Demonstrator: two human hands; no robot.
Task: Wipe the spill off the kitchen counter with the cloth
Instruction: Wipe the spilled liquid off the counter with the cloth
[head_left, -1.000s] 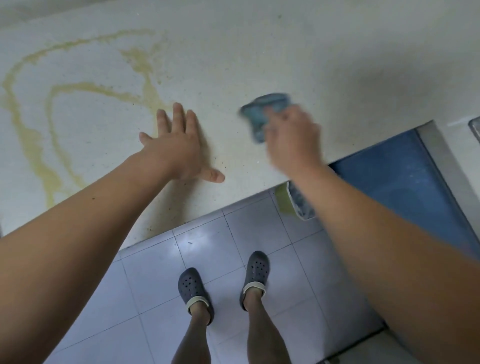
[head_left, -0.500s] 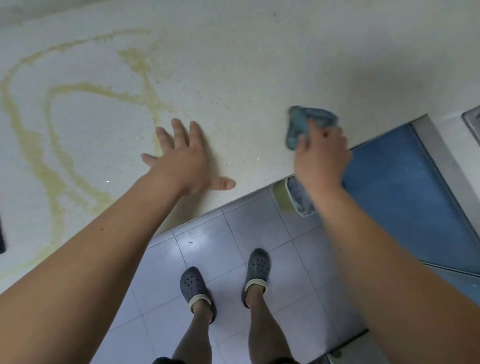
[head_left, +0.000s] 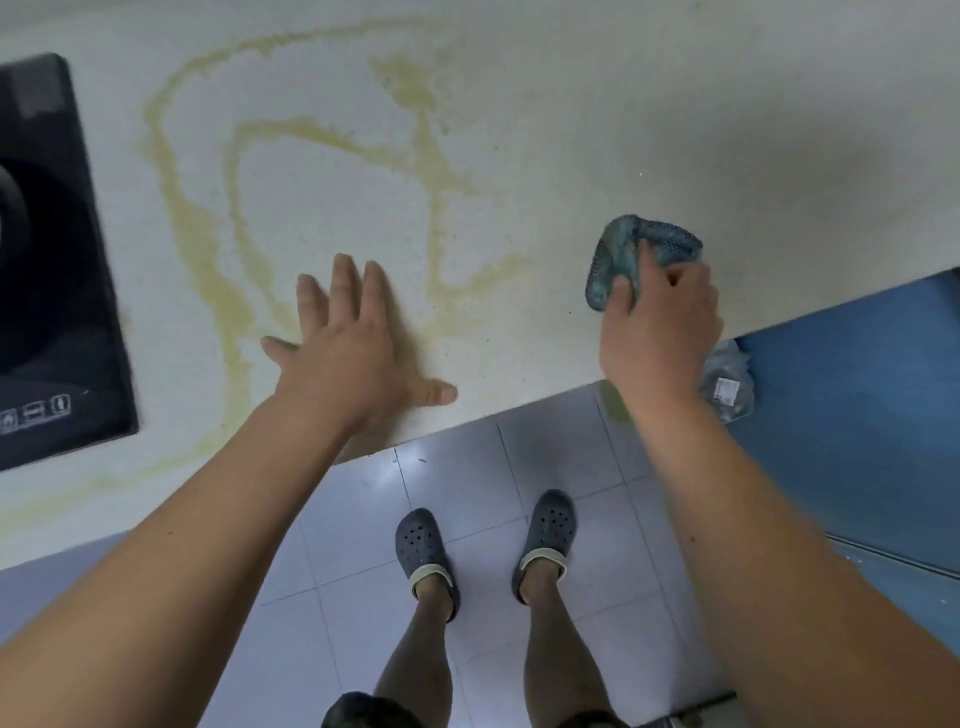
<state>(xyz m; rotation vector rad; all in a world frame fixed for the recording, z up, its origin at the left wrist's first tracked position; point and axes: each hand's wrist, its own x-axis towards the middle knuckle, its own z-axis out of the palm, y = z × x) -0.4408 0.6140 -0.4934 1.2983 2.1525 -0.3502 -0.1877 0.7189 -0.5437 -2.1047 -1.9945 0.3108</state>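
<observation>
- Head view: my left hand (head_left: 347, 349) lies flat on the kitchen counter (head_left: 597, 114), palm down, fingers straight and spread, thumb pointing toward the counter's front edge. It holds nothing.
- My right hand (head_left: 661, 321) is curled round the cloth (head_left: 631, 249), pinching it between thumb and fingers, above the counter near its front edge.
- The cloth is blue-grey and bunched into a crumpled wad, with a mesh-like or dotted weave showing on the part that sticks out past my knuckles. The frame is soft there, so I cannot tell whether its lower fold touches the counter or hangs just above it.
- The spill (head_left: 332, 140) is a yellowish, grainy stain drawn in looping streaks over the pale speckled counter: an outer arc, an inner loop, and a thicker blotch near the back. One streak runs down toward the front edge on the left.
- My left fingertips rest right at the near loops of the spill; the cloth is off to the right of it, apart from the closest streak.
- A black induction cooktop (head_left: 49, 260) sits set in the counter at the left edge, just beside the outer streak.
- Below the counter edge I see grey floor tiles (head_left: 467, 483), my feet in dark clogs (head_left: 426, 556), and a blue cabinet front (head_left: 852, 415) at right.
- A crumpled clear plastic bag (head_left: 730, 384) shows just behind my right wrist, against the blue cabinet front.
</observation>
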